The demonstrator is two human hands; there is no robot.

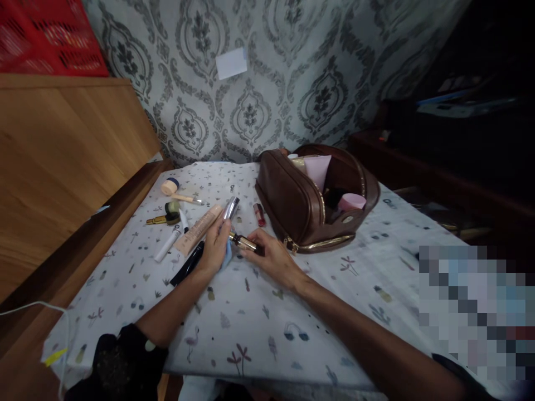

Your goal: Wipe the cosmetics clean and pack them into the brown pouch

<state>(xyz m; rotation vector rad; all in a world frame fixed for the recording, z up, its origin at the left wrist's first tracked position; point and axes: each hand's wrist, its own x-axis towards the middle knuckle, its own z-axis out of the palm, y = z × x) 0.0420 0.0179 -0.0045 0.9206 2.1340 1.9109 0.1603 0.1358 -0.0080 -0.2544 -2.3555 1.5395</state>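
My left hand is closed around a shiny silver cosmetic tube that points up and away. A bit of light blue cloth shows under its palm. Between the fingers of my right hand is a gold and black cosmetic tube, its gold end against the left hand. Beside the left hand lie a beige squeeze tube, a black tube and a white pen-like tube. A small red bottle rests beyond the right hand.
A brown makeup bag stands unzipped at the back right, with a pink tube and other items inside. Farther left lie a beige jar, a brush and a gold tube. A wooden cabinet borders the patterned tablecloth.
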